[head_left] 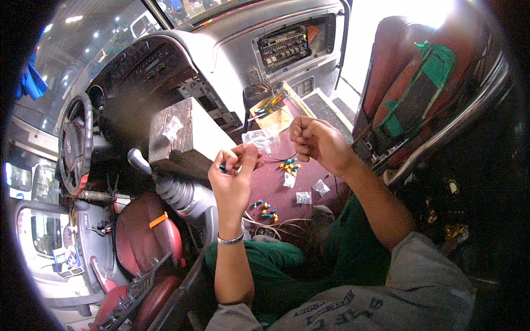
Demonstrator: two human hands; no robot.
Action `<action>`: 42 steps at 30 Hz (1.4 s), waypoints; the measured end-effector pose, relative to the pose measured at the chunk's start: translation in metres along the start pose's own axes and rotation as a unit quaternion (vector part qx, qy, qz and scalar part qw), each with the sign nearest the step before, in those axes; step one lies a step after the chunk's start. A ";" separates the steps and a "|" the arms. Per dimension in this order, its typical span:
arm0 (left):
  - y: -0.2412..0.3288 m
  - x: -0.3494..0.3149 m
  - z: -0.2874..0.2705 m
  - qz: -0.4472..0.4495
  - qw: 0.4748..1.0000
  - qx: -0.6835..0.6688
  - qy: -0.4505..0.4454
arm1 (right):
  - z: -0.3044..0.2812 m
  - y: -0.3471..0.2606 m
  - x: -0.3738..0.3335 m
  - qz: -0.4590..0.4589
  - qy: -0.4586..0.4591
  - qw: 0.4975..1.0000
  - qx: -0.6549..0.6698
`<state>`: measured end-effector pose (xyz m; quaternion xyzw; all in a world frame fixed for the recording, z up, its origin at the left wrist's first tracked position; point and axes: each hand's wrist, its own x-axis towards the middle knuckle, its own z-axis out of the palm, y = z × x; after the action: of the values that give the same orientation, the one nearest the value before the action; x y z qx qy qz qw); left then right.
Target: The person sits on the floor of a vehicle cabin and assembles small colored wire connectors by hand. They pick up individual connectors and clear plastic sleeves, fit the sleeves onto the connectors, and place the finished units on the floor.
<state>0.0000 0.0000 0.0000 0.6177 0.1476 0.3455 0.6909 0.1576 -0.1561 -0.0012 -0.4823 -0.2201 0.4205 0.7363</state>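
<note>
Left grip [231, 185] pinches clear plastic bag [264, 139] at its one o'clock, apparently handling it; right grip [323, 144] curled, contents unclear; next needs steadiness.

**Dark lettering [338, 307] across the chest**

There it is, in rows on the grey shirt [430, 270], low in view! Far left, a round emblem [68, 145] sits on the steering wheel [72, 132], too small to read.

On my remote feed I see dark red floor [309, 175] below the right hand [323, 146]; left of that hand lies a heap of small coloured pieces [290, 165]; nearer the body, a looser scatter [265, 210] and small clear packets [303, 197].
</note>
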 end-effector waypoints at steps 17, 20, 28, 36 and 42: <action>0.001 -0.001 0.001 -0.059 0.996 -0.074 0.002 | 0.018 -0.010 -0.011 -0.020 0.001 0.965 -0.260; 0.001 0.000 -0.001 -0.051 0.998 -0.037 -0.026 | 0.008 -0.002 -0.005 -0.098 0.013 0.948 -0.302; 0.006 0.001 -0.003 0.096 0.985 0.143 0.022 | 0.025 -0.019 -0.016 -0.070 0.072 0.897 -0.430; 0.001 -0.005 0.005 0.063 0.989 0.127 -0.042 | 0.024 -0.013 -0.021 -0.203 -0.027 0.844 -0.495; 0.005 -0.008 0.004 0.027 0.995 0.077 -0.054 | 0.013 -0.003 -0.013 -0.236 -0.055 0.850 -0.468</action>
<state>-0.0047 -0.0078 0.0037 0.6908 0.1199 0.3178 0.6383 0.1419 -0.1607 0.0088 -0.6794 -0.5381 0.1066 0.4874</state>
